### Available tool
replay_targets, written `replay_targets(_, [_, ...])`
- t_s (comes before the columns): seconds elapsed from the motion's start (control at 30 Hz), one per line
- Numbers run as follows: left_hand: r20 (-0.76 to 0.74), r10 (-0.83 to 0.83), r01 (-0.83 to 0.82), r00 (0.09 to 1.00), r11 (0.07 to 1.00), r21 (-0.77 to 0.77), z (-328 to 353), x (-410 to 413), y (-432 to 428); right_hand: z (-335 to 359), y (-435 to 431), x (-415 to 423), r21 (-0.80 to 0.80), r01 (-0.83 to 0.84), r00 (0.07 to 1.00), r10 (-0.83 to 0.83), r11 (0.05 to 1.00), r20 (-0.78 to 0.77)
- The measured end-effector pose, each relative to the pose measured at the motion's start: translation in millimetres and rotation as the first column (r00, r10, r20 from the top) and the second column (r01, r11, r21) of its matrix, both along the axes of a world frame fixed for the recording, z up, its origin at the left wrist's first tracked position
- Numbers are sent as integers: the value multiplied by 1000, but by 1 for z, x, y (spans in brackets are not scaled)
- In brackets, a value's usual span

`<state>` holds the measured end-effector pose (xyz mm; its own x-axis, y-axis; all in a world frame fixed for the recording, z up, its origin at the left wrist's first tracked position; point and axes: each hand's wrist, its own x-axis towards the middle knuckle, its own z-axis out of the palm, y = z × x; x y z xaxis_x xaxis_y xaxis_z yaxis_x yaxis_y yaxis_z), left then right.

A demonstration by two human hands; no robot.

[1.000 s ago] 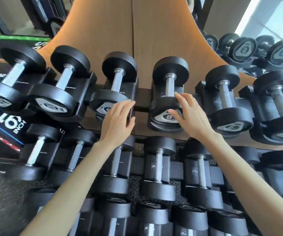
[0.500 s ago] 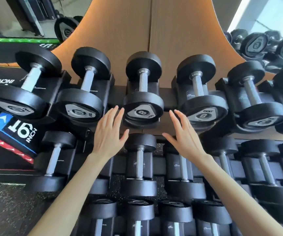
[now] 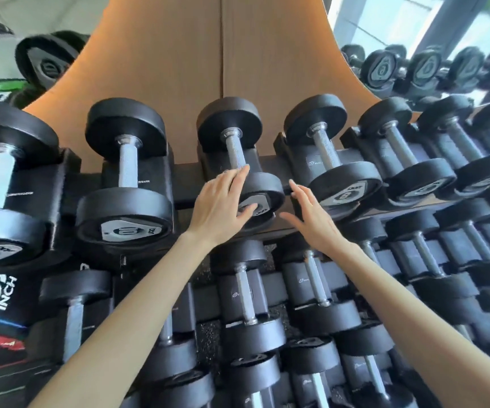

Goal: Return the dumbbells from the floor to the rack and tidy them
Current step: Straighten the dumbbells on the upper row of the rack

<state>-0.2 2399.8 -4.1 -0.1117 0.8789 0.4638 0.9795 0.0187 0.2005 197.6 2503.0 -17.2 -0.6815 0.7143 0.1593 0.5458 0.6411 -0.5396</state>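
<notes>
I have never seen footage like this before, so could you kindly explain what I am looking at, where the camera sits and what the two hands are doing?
There is no machine here: the picture comes from a wide-angle camera worn on a person's head, looking forward and down, so the two bare arms reaching in from the bottom are that person's own. In front stands a dumbbell rack with black dumbbells in sloped cradles, several rows deep, against a wooden panel. The left hand lies on the near head of the middle dumbbell in the top row, fingers spread over its end plate, not wrapped around it. The right hand is open, just beside the neighbouring dumbbell; whether it touches is unclear. Neither hand is lifting anything. The lens bends straight lines near the edges.
</notes>
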Motion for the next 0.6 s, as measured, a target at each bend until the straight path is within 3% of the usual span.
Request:
replay_targets(0.13, [1,-14,14,1000,997,73,0,6,19,-17,21,-18,-259,-55,993,26,964,-114])
replay_targets(0.33, [-80,-89,106,993,966,238,1,4,47,-32,30,-32,-444,-155,940,-6,882,-340])
replay_targets(0.5, [-71,-71,91,995,935,344,-9,-6,42,-33,31,-37,-441,-203,908,-1,874,-420])
replay_targets(0.6, [16,-75,62,997,908,415,-17,-14,36,-16,33,-40,-355,-231,930,98,906,-355])
